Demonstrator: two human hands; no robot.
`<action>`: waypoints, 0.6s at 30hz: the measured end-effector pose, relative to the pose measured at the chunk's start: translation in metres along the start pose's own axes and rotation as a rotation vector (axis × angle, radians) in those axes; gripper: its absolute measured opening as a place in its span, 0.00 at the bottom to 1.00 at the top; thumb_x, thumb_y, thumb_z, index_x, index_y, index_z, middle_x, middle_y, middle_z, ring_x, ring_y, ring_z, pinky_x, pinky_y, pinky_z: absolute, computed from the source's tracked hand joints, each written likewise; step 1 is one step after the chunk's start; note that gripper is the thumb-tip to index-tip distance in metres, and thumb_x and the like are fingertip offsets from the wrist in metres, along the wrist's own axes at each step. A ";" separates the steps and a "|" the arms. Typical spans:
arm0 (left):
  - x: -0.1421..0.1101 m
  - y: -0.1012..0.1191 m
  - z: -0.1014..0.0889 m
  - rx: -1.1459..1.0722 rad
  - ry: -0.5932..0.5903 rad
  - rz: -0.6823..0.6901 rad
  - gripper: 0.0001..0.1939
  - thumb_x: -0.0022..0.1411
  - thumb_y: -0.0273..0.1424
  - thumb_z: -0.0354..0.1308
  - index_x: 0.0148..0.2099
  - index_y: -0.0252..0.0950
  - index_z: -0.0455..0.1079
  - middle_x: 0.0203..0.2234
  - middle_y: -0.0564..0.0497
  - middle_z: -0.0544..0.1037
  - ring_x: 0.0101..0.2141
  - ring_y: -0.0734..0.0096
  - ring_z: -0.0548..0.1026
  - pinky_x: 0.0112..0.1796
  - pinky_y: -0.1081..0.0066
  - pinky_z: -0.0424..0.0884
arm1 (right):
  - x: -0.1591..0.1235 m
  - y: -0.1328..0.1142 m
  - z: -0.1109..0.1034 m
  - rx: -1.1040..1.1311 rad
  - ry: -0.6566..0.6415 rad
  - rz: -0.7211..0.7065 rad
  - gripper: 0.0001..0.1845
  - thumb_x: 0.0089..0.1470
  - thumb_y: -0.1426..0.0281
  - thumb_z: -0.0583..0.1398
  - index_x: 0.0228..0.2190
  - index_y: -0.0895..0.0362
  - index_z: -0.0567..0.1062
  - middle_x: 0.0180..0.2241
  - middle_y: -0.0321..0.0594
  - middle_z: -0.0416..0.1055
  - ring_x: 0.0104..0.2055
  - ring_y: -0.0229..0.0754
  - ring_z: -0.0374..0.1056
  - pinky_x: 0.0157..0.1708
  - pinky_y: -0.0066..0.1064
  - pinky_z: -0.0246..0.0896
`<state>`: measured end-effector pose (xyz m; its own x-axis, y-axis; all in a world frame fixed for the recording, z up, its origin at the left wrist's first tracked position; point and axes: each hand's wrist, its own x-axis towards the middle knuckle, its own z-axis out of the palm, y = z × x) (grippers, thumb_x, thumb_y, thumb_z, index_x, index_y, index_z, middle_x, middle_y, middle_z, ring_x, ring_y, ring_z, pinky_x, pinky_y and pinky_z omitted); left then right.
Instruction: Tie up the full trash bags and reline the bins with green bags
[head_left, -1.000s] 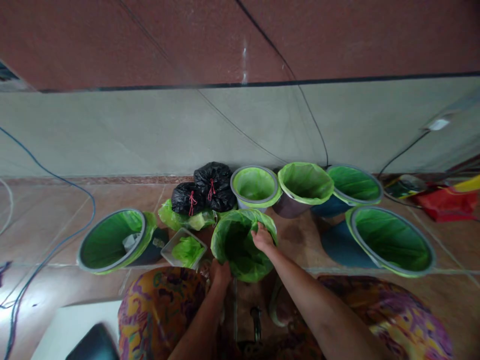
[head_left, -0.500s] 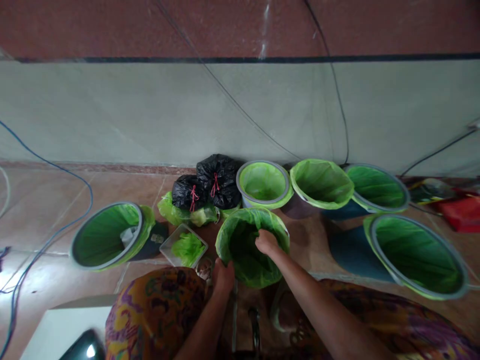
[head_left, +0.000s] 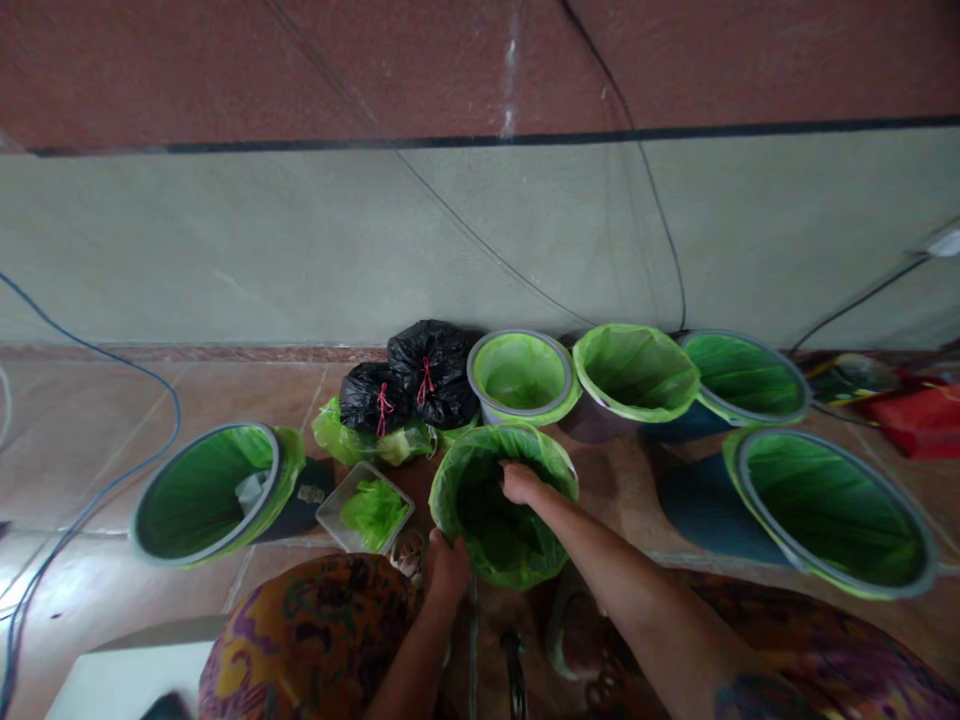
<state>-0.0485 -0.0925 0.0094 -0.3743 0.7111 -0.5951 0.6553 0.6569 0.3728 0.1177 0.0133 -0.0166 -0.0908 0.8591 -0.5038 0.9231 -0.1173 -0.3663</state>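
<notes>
A bin lined with a light green plastic bag (head_left: 501, 440) stands between my knees, the bag folded out over its rim. My left hand (head_left: 448, 562) is closed on the edge of the green bag at the bin's near left side. Inside the bin's mouth is my right hand (head_left: 523, 482), its fingers curled over the dark interior. Whatever those fingers hold, if anything, is hidden. Left of the bin, a clear plastic tub (head_left: 337, 525) contains crumpled green bags (head_left: 373, 513).
Several green-lined bins stand around: a grey-ringed bin (head_left: 469, 372) behind, a tilted bin (head_left: 142, 520) at left, another tilted bin (head_left: 742, 470) at right. Knotted black bags (head_left: 435, 375) lie by the wall. A blue cable (head_left: 112, 345) crosses the floor, and a red object (head_left: 915, 420) lies far right.
My right hand has shifted slightly left within the bin's mouth, its fingers now pointing more to the left. My left hand stays at the rim. The view has tilted a little.
</notes>
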 end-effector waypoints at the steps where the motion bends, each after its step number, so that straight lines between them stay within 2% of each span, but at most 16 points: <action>1: -0.002 0.001 -0.003 0.008 0.009 0.001 0.14 0.63 0.35 0.52 0.48 0.31 0.67 0.35 0.42 0.79 0.38 0.60 0.79 0.37 0.67 0.72 | -0.006 0.000 -0.007 0.005 0.014 -0.020 0.21 0.53 0.76 0.59 0.49 0.63 0.75 0.46 0.49 0.76 0.48 0.45 0.71 0.48 0.28 0.61; 3: -0.005 0.005 -0.012 0.019 0.089 0.019 0.23 0.62 0.38 0.54 0.54 0.27 0.63 0.44 0.35 0.77 0.46 0.55 0.77 0.43 0.63 0.72 | -0.019 0.003 -0.022 0.037 0.127 -0.013 0.18 0.58 0.72 0.55 0.48 0.57 0.77 0.44 0.46 0.77 0.47 0.45 0.72 0.48 0.31 0.61; 5: -0.006 0.014 -0.023 0.021 0.232 0.090 0.30 0.61 0.38 0.55 0.61 0.26 0.57 0.53 0.30 0.70 0.52 0.52 0.73 0.48 0.61 0.70 | -0.033 0.010 -0.036 0.097 0.339 0.089 0.19 0.61 0.69 0.51 0.47 0.55 0.76 0.43 0.46 0.77 0.46 0.46 0.72 0.49 0.34 0.61; 7: -0.002 0.031 -0.035 0.027 0.334 0.219 0.31 0.62 0.36 0.54 0.64 0.30 0.54 0.58 0.32 0.66 0.56 0.53 0.68 0.53 0.60 0.67 | -0.044 0.024 -0.045 0.173 0.558 0.226 0.20 0.62 0.68 0.49 0.49 0.57 0.75 0.46 0.49 0.76 0.49 0.48 0.70 0.51 0.35 0.60; 8: 0.001 0.042 -0.039 0.042 0.357 0.305 0.29 0.63 0.35 0.53 0.64 0.32 0.55 0.58 0.34 0.66 0.58 0.54 0.66 0.55 0.60 0.64 | -0.047 0.032 -0.047 0.214 0.625 0.290 0.21 0.61 0.67 0.50 0.51 0.59 0.74 0.48 0.51 0.74 0.51 0.49 0.69 0.52 0.37 0.59; 9: 0.005 0.055 -0.043 0.070 0.369 0.394 0.27 0.63 0.33 0.51 0.63 0.33 0.56 0.58 0.37 0.67 0.59 0.55 0.64 0.57 0.60 0.62 | -0.049 0.040 -0.047 0.265 0.651 0.344 0.22 0.61 0.67 0.50 0.52 0.62 0.73 0.50 0.54 0.73 0.53 0.51 0.68 0.53 0.38 0.59; 11: 0.015 0.084 -0.046 0.141 0.342 0.502 0.27 0.63 0.32 0.52 0.63 0.33 0.58 0.58 0.38 0.67 0.58 0.55 0.65 0.57 0.59 0.61 | -0.050 0.056 -0.041 0.418 0.597 0.431 0.23 0.60 0.65 0.51 0.50 0.65 0.74 0.49 0.57 0.73 0.52 0.53 0.69 0.51 0.39 0.61; 14: 0.033 0.123 -0.040 0.272 0.241 0.655 0.29 0.62 0.29 0.52 0.65 0.36 0.56 0.61 0.41 0.65 0.59 0.55 0.63 0.58 0.58 0.60 | -0.045 0.074 -0.026 0.745 0.492 0.484 0.20 0.58 0.64 0.54 0.40 0.65 0.79 0.39 0.55 0.77 0.44 0.52 0.73 0.44 0.37 0.66; 18: 0.060 0.150 -0.024 0.466 0.103 0.864 0.31 0.61 0.25 0.51 0.66 0.40 0.54 0.60 0.44 0.67 0.59 0.57 0.63 0.58 0.58 0.59 | -0.034 0.081 -0.008 1.030 0.516 0.483 0.19 0.55 0.63 0.56 0.33 0.66 0.79 0.31 0.50 0.78 0.33 0.47 0.74 0.32 0.34 0.69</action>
<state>0.0113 0.0549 0.0468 0.3137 0.9329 -0.1770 0.9151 -0.2472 0.3186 0.1990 -0.0213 -0.0226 0.5477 0.6872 -0.4773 0.0785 -0.6101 -0.7884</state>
